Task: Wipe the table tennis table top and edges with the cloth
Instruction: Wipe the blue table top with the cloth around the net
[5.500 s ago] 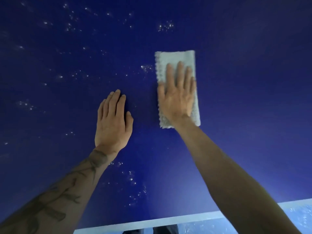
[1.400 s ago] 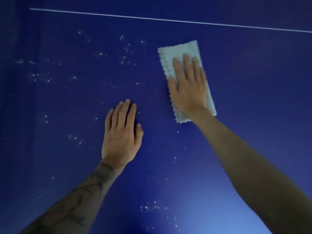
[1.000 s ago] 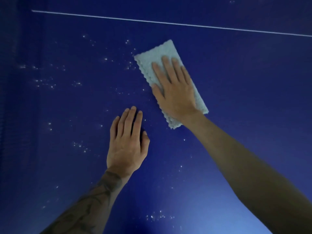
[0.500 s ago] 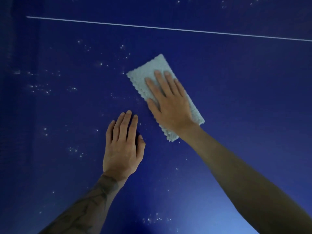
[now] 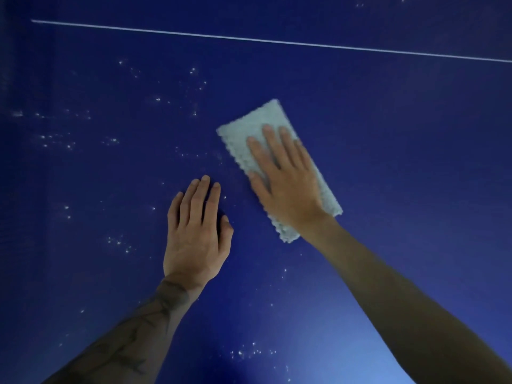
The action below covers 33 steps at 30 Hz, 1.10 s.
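- the deep blue tabletop point(image 5: 401, 167) is filling the view from edge to edge, matte and flat.
- a thin white line point(image 5: 249, 39) is running across its far part, slanting slightly downward toward the right.
- small white specks point(image 5: 119, 242) are sitting in loose clusters over the left half, with a few more near the bottom centre; whether they are dust or droplets, i cannot tell.
- a paler glow point(image 5: 349, 358) is spreading over the surface at the lower right, lightening the blue there.
- the cloth point(image 5: 249, 134), pale and folded into a long rectangle with a scalloped edge, is lying flat on the tabletop around the middle, its far end leaning left and looking a little blurred.
- the right hand point(image 5: 285, 187) is lying on top of the cloth, fingers straight and slightly spread, pressing it down and covering much of its near half.
- the left hand point(image 5: 196, 231) is resting palm-down on bare blue just beside the cloth, nearer the viewer, fingers straight and close together, holding nothing and staying apart from the fabric.
- a tattooed forearm point(image 5: 133, 336) is reaching in from the bottom left behind that hand.
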Available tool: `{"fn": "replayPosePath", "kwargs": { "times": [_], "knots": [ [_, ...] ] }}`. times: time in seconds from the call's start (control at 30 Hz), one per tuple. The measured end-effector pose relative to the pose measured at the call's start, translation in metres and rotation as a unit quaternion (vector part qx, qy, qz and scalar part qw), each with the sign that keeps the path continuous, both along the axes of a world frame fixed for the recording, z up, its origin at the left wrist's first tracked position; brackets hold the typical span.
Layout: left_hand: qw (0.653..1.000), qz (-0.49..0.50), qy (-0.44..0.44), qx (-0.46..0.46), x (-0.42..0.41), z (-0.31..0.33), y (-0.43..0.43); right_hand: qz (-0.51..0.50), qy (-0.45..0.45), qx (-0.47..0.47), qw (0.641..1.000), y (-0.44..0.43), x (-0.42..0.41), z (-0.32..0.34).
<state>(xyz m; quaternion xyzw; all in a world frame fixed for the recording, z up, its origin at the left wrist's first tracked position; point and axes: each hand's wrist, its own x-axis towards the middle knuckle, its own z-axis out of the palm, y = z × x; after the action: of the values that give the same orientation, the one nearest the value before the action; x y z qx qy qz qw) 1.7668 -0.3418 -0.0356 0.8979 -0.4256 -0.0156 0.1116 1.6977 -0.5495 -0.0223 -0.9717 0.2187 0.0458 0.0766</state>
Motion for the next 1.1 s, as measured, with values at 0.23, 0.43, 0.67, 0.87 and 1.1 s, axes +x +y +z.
{"fn": "replayPosePath", "kwargs": {
  "times": [0.23, 0.43, 0.67, 0.87, 1.1],
  "knots": [
    [1.000, 0.002, -0.005, -0.001, 0.000, 0.001, 0.000, -0.197, -0.011, 0.006, 0.980, -0.028, 0.034, 0.006],
    [1.000, 0.000, 0.004, -0.003, 0.000, 0.001, 0.000, 0.023, -0.022, 0.009, 0.999, 0.042, -0.021, -0.004],
    [1.000, 0.003, 0.003, -0.009, -0.001, 0.002, 0.000, -0.212, -0.006, -0.004, 0.977, -0.014, -0.023, 0.005],
    [1.000, 0.005, 0.009, 0.002, -0.001, 0.002, 0.002, -0.069, -0.017, 0.018, 0.997, 0.067, -0.015, 0.000],
    [1.000, 0.009, 0.022, -0.011, -0.001, 0.001, 0.000, -0.200, -0.002, -0.001, 0.980, 0.015, -0.063, 0.001]
  ]
}}
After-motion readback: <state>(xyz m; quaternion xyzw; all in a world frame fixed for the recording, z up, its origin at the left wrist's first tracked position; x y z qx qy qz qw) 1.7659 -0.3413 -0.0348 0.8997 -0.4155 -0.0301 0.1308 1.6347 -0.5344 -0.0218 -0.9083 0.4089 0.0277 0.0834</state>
